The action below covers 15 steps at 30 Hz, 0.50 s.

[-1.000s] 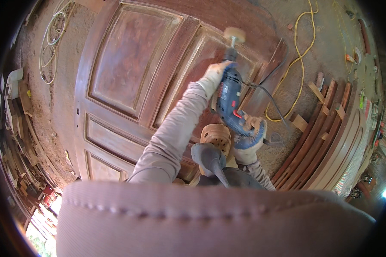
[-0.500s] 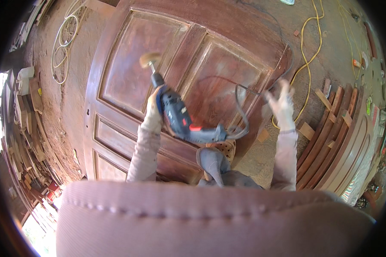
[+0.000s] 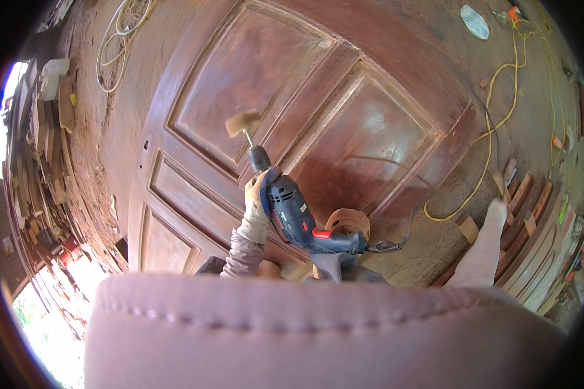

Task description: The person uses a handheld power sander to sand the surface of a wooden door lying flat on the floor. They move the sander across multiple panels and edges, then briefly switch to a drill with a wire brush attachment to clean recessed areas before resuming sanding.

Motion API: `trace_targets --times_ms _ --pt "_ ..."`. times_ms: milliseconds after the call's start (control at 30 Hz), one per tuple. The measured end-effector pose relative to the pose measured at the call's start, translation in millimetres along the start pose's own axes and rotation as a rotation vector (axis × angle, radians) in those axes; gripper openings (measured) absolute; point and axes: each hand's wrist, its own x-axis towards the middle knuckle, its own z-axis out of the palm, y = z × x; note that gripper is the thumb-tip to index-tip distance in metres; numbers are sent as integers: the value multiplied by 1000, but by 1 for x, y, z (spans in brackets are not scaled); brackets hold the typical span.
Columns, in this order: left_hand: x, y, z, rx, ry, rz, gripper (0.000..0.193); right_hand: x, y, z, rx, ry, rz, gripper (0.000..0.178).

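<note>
A dark power drill (image 3: 295, 211) with red accents hangs above a large reddish-brown panelled wooden door (image 3: 240, 91). My gloved left hand (image 3: 256, 188) is wrapped round its front part, behind the chuck. From the chuck sticks a shaft with a tan brush-like wheel (image 3: 243, 123), its edge blurred, over the upper left panel. The drill's rear handle points right, near my knee, with no hand on it. My right hand (image 3: 497, 211), in a pale glove, is out to the right by the stacked wood; its fingers do not show clearly.
A hollow terracotta brick (image 3: 348, 220) is beside the drill handle. A yellow cord (image 3: 488, 159) winds over the dirt floor at right, near stacked timber strips (image 3: 525, 214). A pale hose (image 3: 104, 61) lies at far left, above a pile of wood offcuts (image 3: 42, 175).
My right hand, earlier raised with fingers spread beside the door, has moved right and down toward the stacked wood. The drill in my left hand has shifted slightly right and down in view.
</note>
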Motion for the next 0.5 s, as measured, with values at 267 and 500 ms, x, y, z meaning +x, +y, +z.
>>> trace_targets --times_ms 267,500 --pt "1 26 33 141 92 -94 26 -129 -86 -57 455 59 69 23" --pt "27 22 73 37 -45 -148 26 -246 -164 -224 815 -390 -688 29"
